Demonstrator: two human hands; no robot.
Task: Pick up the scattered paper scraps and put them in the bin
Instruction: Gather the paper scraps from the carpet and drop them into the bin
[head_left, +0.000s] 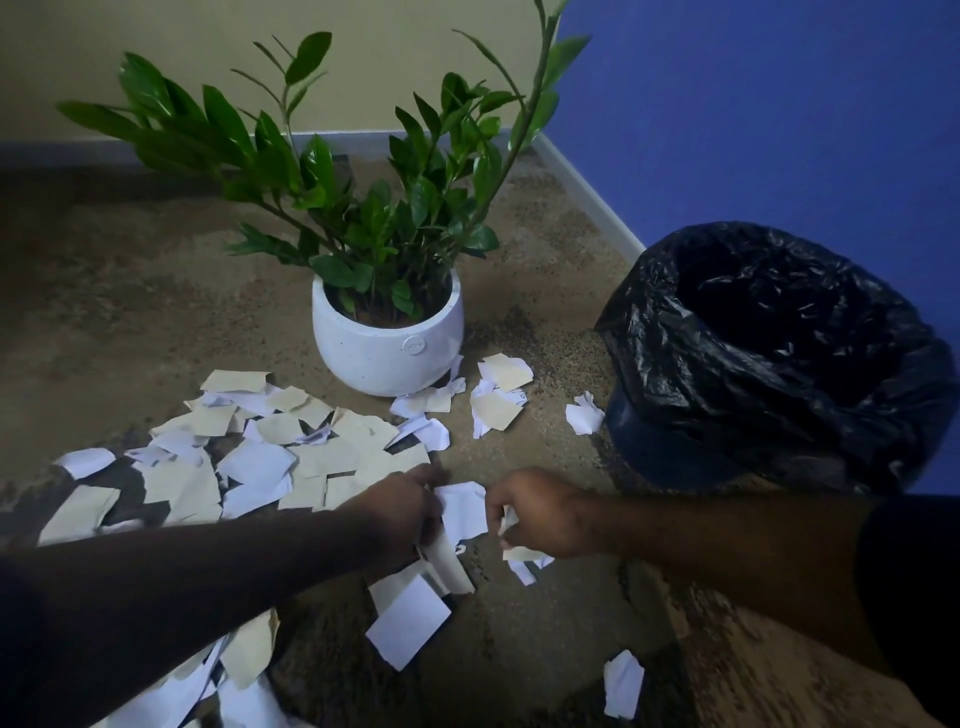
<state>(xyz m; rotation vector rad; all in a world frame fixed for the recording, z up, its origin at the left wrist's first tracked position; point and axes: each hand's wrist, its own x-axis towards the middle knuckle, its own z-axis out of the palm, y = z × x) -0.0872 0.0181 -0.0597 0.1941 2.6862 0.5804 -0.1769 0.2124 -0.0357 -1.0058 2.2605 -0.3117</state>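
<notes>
White and cream paper scraps (270, 457) lie scattered over the speckled floor, thickest at the left and centre. My left hand (405, 506) grips several scraps, one hanging down below it. My right hand (540, 512) pinches a small white scrap, with more scraps just beneath it. A white scrap (464, 506) lies between the two hands. The bin (779, 358), lined with a black plastic bag, stands open at the right, beyond my right hand.
A white pot (387, 343) with a leafy green plant stands behind the scraps, near the corner. A blue wall runs along the right behind the bin, a beige wall at the back. Single scraps lie at the front (622, 685) and beside the bin (584, 413).
</notes>
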